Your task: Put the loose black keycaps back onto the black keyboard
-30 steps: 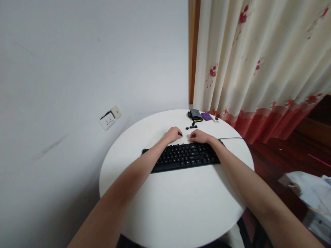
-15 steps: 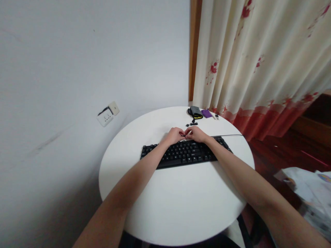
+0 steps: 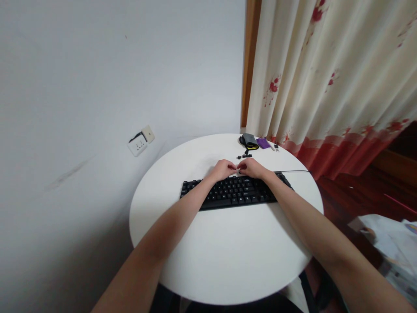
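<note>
A black keyboard lies across the white table, partly covered by my forearms. Over its back edge my left hand is closed, thumb and fingers pinched together; whatever is at its fingertips is too small to make out. Close beside it, almost fingertip to fingertip, my right hand is also closed in a pinch. A small dark piece shows under its fingers, too small to name. Just beyond the hands lie several small black pieces that look like loose keycaps.
On the round white table, a grey and black pouch sits at the back, beside a purple cloth and a small black plug-like item. The keyboard's cable runs to the right edge. A wall socket is at left, a curtain behind.
The view has shifted slightly, moving everything a little to the right. The fingertips have drawn slightly apart, and the dark piece between them now shows under my right hand.
</note>
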`<state>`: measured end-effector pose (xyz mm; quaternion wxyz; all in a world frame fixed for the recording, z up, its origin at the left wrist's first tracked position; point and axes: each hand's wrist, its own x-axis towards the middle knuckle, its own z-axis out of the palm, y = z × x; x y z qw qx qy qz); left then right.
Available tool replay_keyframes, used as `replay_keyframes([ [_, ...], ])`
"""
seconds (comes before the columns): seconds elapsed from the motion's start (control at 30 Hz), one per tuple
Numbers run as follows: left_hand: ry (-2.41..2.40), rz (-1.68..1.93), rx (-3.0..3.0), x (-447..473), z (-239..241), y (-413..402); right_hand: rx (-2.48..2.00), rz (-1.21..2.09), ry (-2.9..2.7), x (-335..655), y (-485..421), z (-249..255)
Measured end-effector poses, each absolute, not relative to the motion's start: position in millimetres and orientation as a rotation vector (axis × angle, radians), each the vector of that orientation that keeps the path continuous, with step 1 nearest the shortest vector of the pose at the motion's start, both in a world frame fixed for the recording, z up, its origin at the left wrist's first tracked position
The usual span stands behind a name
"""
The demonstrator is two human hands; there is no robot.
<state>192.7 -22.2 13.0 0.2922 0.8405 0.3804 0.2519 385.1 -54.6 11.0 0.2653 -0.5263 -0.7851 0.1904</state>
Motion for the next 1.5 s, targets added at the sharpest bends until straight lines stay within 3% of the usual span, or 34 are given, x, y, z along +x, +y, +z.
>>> replay_keyframes([
  [0.57, 0.695, 0.483, 2.052, 180.6, 17.9, -18.3, -1.253, 1.137, -2.007, 409.1, -66.9, 28.2],
  [1.5, 0.664, 0.49, 2.122, 181.9, 20.1, -23.4, -1.172, 1.068, -2.161, 413.0, -64.1, 30.2],
])
